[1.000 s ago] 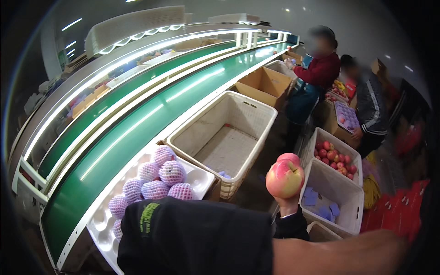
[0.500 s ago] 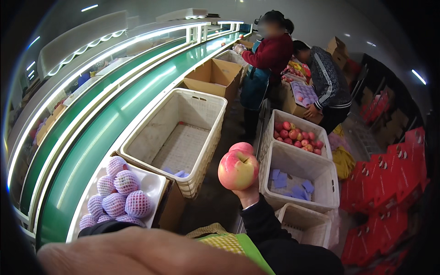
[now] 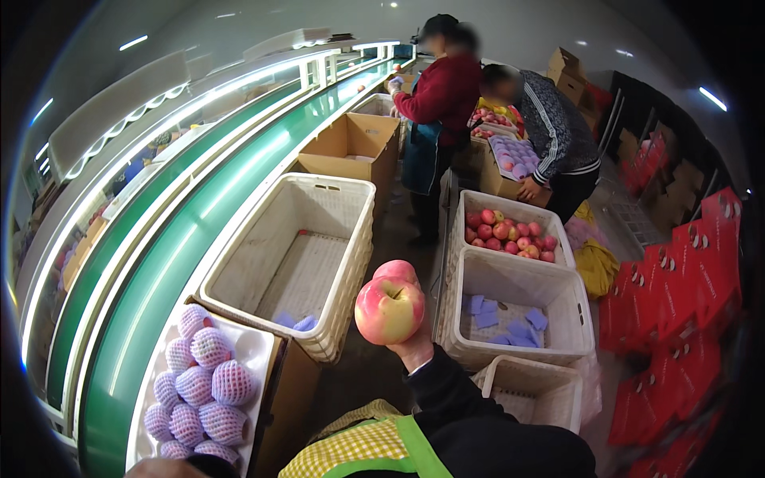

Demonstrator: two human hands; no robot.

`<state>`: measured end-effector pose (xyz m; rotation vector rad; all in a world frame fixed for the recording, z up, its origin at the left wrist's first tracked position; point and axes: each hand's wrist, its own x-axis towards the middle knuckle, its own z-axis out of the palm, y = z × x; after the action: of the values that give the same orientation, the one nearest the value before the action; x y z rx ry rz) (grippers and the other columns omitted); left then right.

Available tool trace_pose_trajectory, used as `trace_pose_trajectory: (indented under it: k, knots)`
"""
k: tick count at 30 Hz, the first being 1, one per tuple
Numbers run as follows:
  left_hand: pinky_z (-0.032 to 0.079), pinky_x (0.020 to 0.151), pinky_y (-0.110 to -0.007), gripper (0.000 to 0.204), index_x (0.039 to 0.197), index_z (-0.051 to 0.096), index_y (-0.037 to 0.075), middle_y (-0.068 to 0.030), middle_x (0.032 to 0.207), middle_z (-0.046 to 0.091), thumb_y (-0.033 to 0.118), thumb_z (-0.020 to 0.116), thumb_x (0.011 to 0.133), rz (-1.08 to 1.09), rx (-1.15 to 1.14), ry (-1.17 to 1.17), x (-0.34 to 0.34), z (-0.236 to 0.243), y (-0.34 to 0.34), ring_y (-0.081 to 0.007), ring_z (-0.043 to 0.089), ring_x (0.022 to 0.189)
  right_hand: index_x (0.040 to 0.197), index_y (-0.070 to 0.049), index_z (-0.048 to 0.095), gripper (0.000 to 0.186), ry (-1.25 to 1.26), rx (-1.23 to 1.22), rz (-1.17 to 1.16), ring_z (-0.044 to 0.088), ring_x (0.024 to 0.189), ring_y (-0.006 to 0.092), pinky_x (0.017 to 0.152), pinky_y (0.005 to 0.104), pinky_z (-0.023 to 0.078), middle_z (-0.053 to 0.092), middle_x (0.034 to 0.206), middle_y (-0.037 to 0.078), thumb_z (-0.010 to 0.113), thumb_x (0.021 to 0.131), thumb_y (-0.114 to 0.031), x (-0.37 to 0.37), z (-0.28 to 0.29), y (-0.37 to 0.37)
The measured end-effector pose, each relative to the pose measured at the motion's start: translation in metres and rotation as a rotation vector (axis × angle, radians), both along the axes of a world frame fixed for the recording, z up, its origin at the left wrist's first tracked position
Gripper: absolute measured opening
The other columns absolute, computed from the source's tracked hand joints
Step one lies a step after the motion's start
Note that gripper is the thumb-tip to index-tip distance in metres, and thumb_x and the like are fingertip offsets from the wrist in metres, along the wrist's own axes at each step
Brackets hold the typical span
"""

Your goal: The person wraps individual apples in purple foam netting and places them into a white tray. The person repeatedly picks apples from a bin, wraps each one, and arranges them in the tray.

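Observation:
My right hand [image 3: 414,350] is closed around two red-and-yellow apples, held out in front of me. The nearer apple [image 3: 389,311] shows its stem hollow; the other apple [image 3: 397,271] sits just behind it. Only a blurred sliver of my left hand [image 3: 163,469] shows at the bottom edge, its fingers hidden. It is nearest to a white moulded tray [image 3: 253,342] on a cardboard box, where several fruits in pink-and-purple foam nets [image 3: 194,385] lie together.
Left runs a green conveyor belt [image 3: 191,239]. Beside it stand a white crate [image 3: 351,275] and a cardboard box [image 3: 351,166]. To the right are a crate of apples [image 3: 510,236], a crate with purple foam pieces [image 3: 522,331] and red cartons [image 3: 669,319]. Two people [image 3: 438,95] work ahead.
My left hand has dropped almost out of view at the lower edge, uncovering more of the netted fruit. The apples in my right hand appear lower and further left; the whole view has shifted slightly.

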<state>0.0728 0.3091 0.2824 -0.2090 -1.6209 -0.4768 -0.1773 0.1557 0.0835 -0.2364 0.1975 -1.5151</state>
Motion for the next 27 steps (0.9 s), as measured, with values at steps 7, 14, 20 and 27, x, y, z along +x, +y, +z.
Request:
trace_pose_trajectory:
  k: [7,14,20,27]
  knots:
    - [0.038,0.053,-0.021,0.018,0.093,0.053,-0.007,-0.0063,0.065,0.052,0.008,0.044,0.089,0.541,0.776,-0.499,-0.012,-0.067,-0.016,-0.0116,0.048,0.058,0.098,-0.008,0.05,0.03,-0.032,-0.026,-0.014,0.058,0.082,0.0156,0.076,0.0303,0.05,0.055,0.092,0.005,0.049,0.087,-0.035,-0.012,-0.016,-0.009]
    - [0.042,0.066,-0.021,0.023,0.106,0.05,-0.002,-0.0036,0.078,0.054,0.002,0.052,0.084,0.6,1.113,-0.705,-0.008,-0.126,-0.033,-0.0098,0.05,0.071,0.111,-0.007,0.044,0.052,-0.179,-0.077,0.082,0.057,0.093,0.0214,0.083,0.0368,0.047,0.055,0.102,0.009,0.049,0.083,-0.05,-0.02,-0.05,-0.033]
    - [0.043,0.066,-0.024,0.017,0.098,0.055,-0.001,-0.0069,0.08,0.057,0.004,0.054,0.083,0.755,1.196,-0.673,-0.005,-0.143,-0.039,-0.0126,0.052,0.073,0.114,-0.008,0.042,0.056,-0.17,-0.135,0.113,0.056,0.095,0.0226,0.084,0.0381,0.047,0.053,0.108,0.009,0.051,0.081,-0.051,-0.027,-0.05,-0.05]
    - [0.046,0.073,-0.034,0.019,0.095,0.058,-0.002,-0.0167,0.087,0.061,0.008,0.058,0.079,1.049,1.003,-0.778,-0.001,-0.185,-0.038,-0.0286,0.058,0.08,0.114,-0.009,0.044,0.053,-0.137,-0.062,0.101,0.056,0.096,0.0225,0.086,0.0397,0.046,0.054,0.106,0.009,0.055,0.079,-0.048,-0.028,-0.056,-0.069]
